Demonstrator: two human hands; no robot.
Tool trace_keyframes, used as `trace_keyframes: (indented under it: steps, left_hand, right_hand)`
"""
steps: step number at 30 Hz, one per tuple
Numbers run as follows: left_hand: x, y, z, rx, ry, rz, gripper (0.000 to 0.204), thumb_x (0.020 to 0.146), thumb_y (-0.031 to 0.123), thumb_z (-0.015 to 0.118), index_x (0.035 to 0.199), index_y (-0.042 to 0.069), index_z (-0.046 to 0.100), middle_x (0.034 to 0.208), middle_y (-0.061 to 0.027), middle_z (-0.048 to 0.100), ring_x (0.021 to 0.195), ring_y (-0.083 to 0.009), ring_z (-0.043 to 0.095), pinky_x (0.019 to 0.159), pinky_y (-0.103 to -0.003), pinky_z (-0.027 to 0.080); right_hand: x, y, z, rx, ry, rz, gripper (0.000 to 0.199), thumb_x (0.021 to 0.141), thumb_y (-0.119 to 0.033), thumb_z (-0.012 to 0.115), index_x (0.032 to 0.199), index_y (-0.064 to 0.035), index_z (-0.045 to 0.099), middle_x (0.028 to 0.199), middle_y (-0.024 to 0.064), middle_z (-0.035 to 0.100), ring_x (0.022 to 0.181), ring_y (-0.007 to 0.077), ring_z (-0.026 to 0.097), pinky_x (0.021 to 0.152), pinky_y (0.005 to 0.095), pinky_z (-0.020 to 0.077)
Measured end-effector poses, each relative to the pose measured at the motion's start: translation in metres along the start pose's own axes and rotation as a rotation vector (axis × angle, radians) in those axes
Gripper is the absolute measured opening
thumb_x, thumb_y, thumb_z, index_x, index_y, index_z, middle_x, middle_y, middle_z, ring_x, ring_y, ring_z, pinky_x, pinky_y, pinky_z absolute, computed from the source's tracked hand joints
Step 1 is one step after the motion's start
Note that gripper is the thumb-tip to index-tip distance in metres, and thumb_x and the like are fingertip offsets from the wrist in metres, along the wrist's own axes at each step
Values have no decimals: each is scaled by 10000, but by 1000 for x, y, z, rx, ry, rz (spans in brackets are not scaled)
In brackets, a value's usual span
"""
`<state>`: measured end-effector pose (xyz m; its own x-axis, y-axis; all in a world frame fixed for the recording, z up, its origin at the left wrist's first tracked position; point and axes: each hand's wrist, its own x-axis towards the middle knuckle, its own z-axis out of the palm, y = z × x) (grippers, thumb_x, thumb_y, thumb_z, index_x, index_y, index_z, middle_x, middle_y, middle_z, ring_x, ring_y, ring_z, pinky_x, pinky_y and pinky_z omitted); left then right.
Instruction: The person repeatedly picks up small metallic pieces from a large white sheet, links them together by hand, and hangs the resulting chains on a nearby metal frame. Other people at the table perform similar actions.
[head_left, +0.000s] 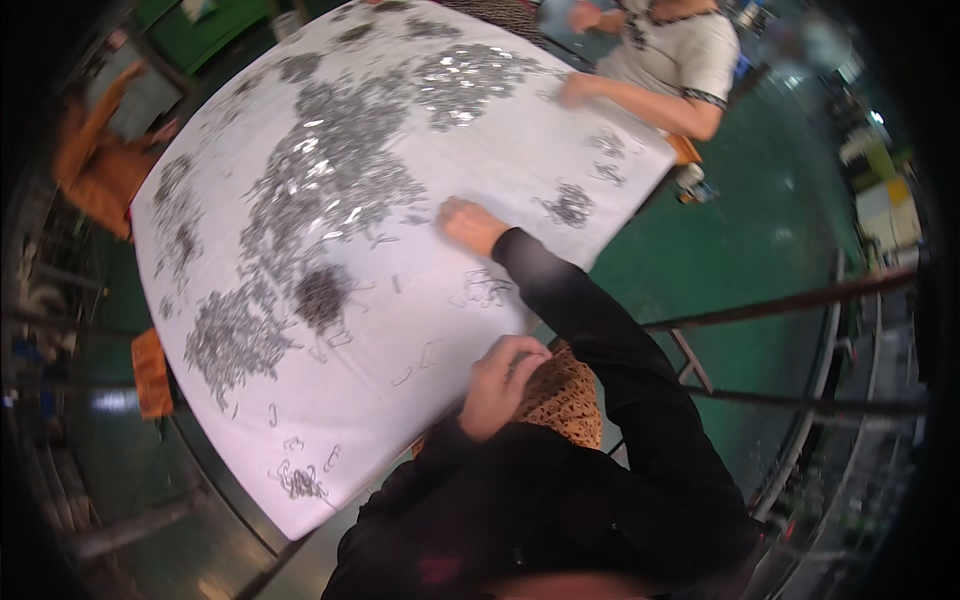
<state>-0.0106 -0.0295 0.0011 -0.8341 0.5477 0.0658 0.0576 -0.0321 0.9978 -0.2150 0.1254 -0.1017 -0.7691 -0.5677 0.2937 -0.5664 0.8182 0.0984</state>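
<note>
My right hand [470,226] is over the white-covered table [420,325], beside the edge of a broad spread of small grey metal pieces [330,160]. Its fingers curl downward, but motion blur hides whether anything is in them. Close to my body at the near table edge, my left hand [497,385] is raised with thumb and fingers bent toward each other. Whatever sits at its fingertips is too small to make out. Between my hands lies a small group of bent wire-like hooks [487,289]. A darker brownish heap of small parts [321,297] lies farther left.
A co-worker in a light top [690,60] reaches onto the table's far right side. Another person in orange-brown [95,170] is at the left edge. Small piles of hooks lie at the right [568,205] and the near left corner [300,481]. Metal rails [780,305] stand to my right.
</note>
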Motion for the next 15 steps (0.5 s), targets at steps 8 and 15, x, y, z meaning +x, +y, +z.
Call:
trace_keyframes:
  steps: [8, 15]
  left_hand:
    - [3, -9, 13, 23, -40, 36, 73, 889, 37, 628, 944, -3, 604, 915, -100, 678, 858, -173, 655, 789, -286, 503]
    - [17, -4, 22, -12, -29, 39, 74, 893, 35, 623, 949, -8, 600, 898, -91, 675, 862, -140, 651, 791, -271, 501]
  right_hand:
    - [-55, -22, -66, 830, 340, 658, 198, 765, 22, 585, 947, 29, 664, 951, 139, 629, 903, 284, 632, 694, 335, 555]
    - [-149, -65, -163, 1451, 597, 962, 265, 812, 55, 617, 1068, 9, 662, 857, 44, 630, 763, 120, 626, 657, 240, 541]
